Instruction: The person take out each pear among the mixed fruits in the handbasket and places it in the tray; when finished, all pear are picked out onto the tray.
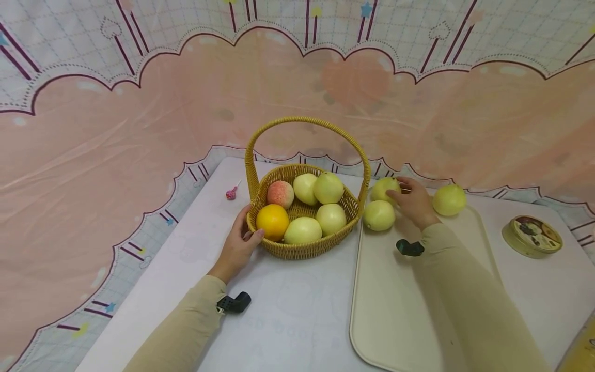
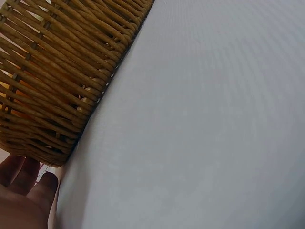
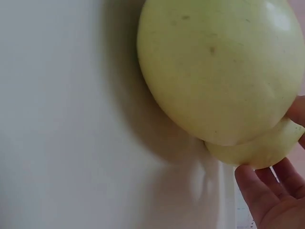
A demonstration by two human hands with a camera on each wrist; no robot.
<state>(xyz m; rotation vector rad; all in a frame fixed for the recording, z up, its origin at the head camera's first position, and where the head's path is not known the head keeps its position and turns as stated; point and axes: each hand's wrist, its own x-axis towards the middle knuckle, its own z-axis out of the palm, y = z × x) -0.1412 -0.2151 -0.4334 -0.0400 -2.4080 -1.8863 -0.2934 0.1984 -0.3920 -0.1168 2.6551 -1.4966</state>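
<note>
though lollipop [image 1: 231, 195] only in head view, left fingers [image 2: 26, 177] round basket rim [image 1: 304, 248], right fingers [image 3: 255, 191] round fruit [image 1: 383, 189]

near-left room over tray [image 1: 386, 289], handle [image 1: 307, 120] spanning basket [image 1: 299, 252]

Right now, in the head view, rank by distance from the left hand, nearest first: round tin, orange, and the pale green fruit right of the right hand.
1. Orange: left side of the basket.
2. Pale green fruit: the tray's far right corner.
3. Round tin: right of the tray.
</note>
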